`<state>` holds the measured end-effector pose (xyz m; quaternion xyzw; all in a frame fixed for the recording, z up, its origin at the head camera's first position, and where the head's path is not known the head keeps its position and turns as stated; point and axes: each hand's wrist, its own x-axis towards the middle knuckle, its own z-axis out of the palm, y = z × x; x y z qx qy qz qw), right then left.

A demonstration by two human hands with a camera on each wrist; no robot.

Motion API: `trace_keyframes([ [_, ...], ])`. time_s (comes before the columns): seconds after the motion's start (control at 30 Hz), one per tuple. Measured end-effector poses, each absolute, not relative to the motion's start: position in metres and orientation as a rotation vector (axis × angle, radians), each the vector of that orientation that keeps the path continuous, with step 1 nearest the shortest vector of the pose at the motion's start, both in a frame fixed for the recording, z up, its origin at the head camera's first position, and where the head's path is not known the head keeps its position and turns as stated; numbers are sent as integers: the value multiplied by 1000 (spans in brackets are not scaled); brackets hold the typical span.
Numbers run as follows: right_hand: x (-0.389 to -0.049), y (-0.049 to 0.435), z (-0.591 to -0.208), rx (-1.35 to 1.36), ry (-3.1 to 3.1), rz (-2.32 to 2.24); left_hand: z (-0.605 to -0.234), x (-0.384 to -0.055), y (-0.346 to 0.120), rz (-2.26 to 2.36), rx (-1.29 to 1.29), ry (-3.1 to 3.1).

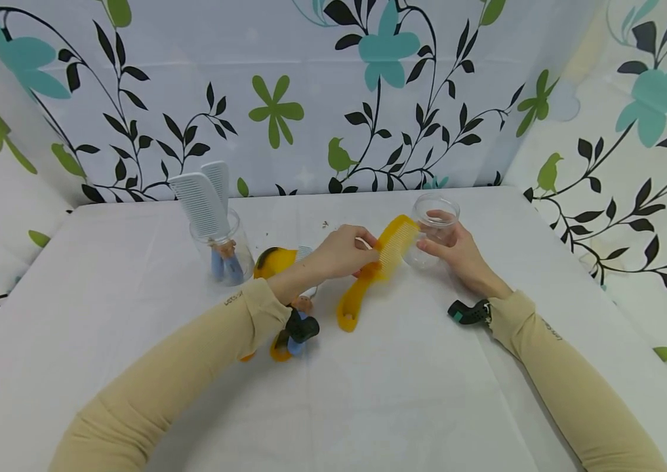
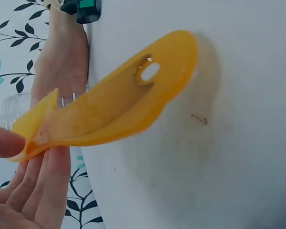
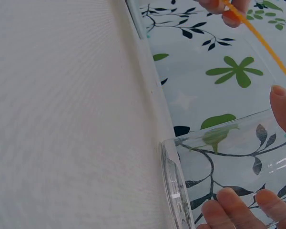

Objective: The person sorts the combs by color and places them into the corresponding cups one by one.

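My left hand [image 1: 342, 252] pinches a yellow comb [image 1: 352, 305] near the middle, with its handle pointing down and toward me. In the left wrist view the comb [image 2: 114, 105] shows an oval hole in its handle. My right hand [image 1: 464, 259] grips a clear jar [image 1: 420, 257] from its right side. Fingers and thumb lie around the jar [image 3: 229, 162] in the right wrist view. The comb's toothed end is close to the jar; in the head view it overlaps the jar's left edge.
At the left, another clear jar [image 1: 244, 252] holds pale combs [image 1: 199, 200], teeth up, with blue lower parts. Beside it lies a yellow-and-black item [image 1: 274, 261]. More yellow and blue pieces [image 1: 296, 345] lie partly hidden under my left wrist. Patterned curtains [image 1: 309, 157] border the white table [image 1: 404, 393].
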<state>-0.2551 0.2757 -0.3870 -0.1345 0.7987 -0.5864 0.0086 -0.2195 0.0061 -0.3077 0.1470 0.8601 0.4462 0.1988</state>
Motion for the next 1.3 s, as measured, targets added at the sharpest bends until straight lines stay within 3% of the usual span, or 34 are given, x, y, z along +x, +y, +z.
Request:
trace_keyframes([
  [0.47,-255,276,-384,-440,2536,-1761,-302,-216,12,1668,272,2185],
  [1.3,-255,277,-388,-398,2535,-1767,-267,-218,44,2301,578,2299],
])
